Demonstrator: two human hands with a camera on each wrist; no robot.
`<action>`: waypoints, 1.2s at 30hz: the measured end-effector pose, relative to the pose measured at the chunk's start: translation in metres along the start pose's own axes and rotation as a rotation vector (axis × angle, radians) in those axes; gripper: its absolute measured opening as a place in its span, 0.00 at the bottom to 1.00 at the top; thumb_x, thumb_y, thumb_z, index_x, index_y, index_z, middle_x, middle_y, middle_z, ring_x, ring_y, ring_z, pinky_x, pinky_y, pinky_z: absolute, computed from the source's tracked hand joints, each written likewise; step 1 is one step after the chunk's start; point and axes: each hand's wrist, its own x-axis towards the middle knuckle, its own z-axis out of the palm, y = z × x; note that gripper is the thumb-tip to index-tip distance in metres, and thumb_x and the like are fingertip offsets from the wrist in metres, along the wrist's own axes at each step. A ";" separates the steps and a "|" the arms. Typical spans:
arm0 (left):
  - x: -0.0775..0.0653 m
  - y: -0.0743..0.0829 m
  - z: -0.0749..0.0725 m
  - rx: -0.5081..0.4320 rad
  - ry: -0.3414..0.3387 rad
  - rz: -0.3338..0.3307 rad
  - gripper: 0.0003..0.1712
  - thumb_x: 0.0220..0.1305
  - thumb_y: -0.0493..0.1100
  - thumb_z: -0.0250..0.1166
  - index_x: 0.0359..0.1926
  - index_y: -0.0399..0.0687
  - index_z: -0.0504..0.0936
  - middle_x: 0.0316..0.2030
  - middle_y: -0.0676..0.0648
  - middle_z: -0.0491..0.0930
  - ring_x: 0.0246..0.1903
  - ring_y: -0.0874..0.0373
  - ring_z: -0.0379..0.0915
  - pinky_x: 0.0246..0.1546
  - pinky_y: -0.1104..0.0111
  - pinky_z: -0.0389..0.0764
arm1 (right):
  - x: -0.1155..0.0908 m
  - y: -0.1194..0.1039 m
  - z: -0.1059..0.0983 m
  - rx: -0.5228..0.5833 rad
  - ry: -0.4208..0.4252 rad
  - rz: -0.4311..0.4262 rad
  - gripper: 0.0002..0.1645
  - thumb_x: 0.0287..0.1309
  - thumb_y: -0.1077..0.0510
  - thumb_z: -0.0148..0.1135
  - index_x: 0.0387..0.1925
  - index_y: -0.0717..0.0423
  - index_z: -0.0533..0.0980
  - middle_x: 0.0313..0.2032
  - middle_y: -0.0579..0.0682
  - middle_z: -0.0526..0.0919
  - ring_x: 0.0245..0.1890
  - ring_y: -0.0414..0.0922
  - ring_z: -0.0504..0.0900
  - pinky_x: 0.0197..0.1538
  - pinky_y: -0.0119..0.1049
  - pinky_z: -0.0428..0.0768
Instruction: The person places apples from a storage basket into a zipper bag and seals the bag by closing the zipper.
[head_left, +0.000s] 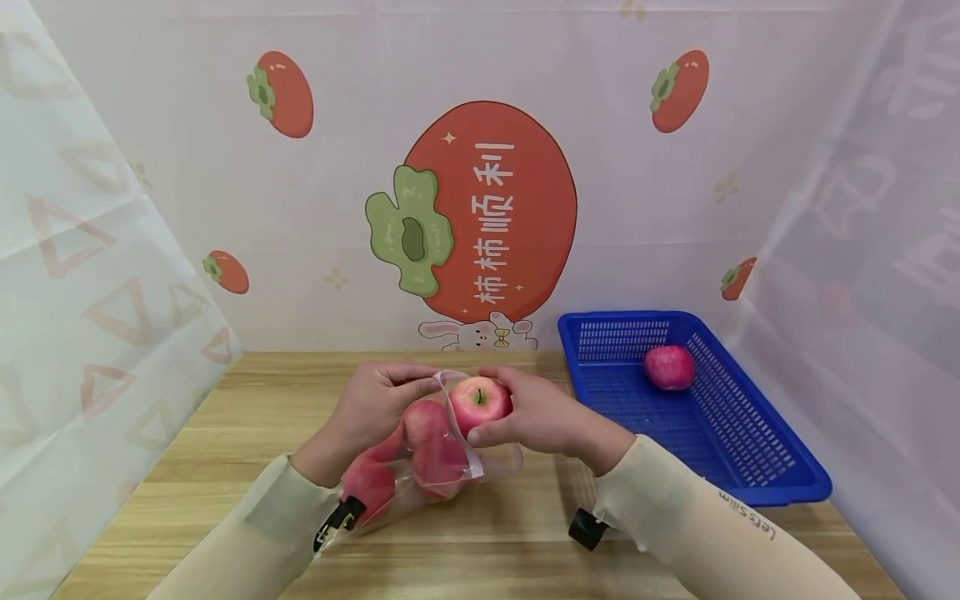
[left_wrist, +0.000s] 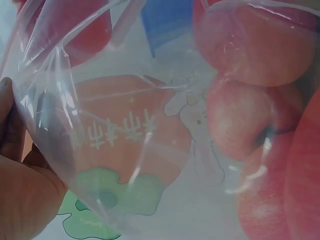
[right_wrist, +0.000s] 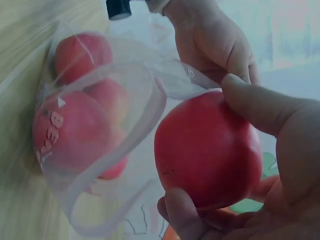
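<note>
A clear plastic zip bag (head_left: pixel 476 463) lies on the table with several red apples (head_left: pixel 426 423) inside. My left hand (head_left: pixel 365 414) pinches the bag's rim at its mouth; in the left wrist view, that hand (left_wrist: pixel 30 197) is beside the stretched clear plastic. In my right hand (head_left: pixel 547 417) is another red apple (head_left: pixel 480 402), stem facing up, held at the bag's open mouth. The right wrist view shows this apple (right_wrist: pixel 207 150) between thumb and fingers, close against the bag's rim (right_wrist: pixel 127 145).
To the right stands a blue plastic basket (head_left: pixel 626 408) with slotted walls and one red apple (head_left: pixel 669 367) in it. The wood-grain table (head_left: pixel 247 417) ends at a backdrop (head_left: pixel 600 208) printed with persimmons. A black strap end (head_left: pixel 587 529) sits by the right sleeve.
</note>
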 end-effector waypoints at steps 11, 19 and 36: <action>0.000 0.003 -0.002 -0.013 -0.004 -0.030 0.10 0.64 0.47 0.71 0.44 0.52 0.91 0.39 0.54 0.87 0.45 0.56 0.80 0.46 0.53 0.79 | -0.001 -0.006 0.005 0.194 -0.052 0.035 0.39 0.59 0.57 0.71 0.69 0.50 0.66 0.53 0.56 0.79 0.47 0.46 0.83 0.48 0.47 0.81; 0.000 0.002 -0.002 -0.011 0.006 -0.039 0.10 0.64 0.46 0.71 0.44 0.53 0.91 0.40 0.54 0.87 0.46 0.56 0.80 0.46 0.55 0.80 | -0.002 -0.003 0.004 0.256 -0.077 0.044 0.37 0.59 0.62 0.69 0.69 0.53 0.66 0.52 0.58 0.79 0.44 0.47 0.83 0.47 0.47 0.82; -0.001 -0.001 -0.004 0.000 0.013 -0.006 0.08 0.64 0.44 0.71 0.43 0.52 0.91 0.39 0.54 0.87 0.44 0.57 0.81 0.43 0.56 0.80 | -0.011 0.042 -0.056 0.434 0.069 0.172 0.36 0.62 0.64 0.65 0.69 0.61 0.62 0.58 0.65 0.73 0.52 0.58 0.79 0.47 0.49 0.83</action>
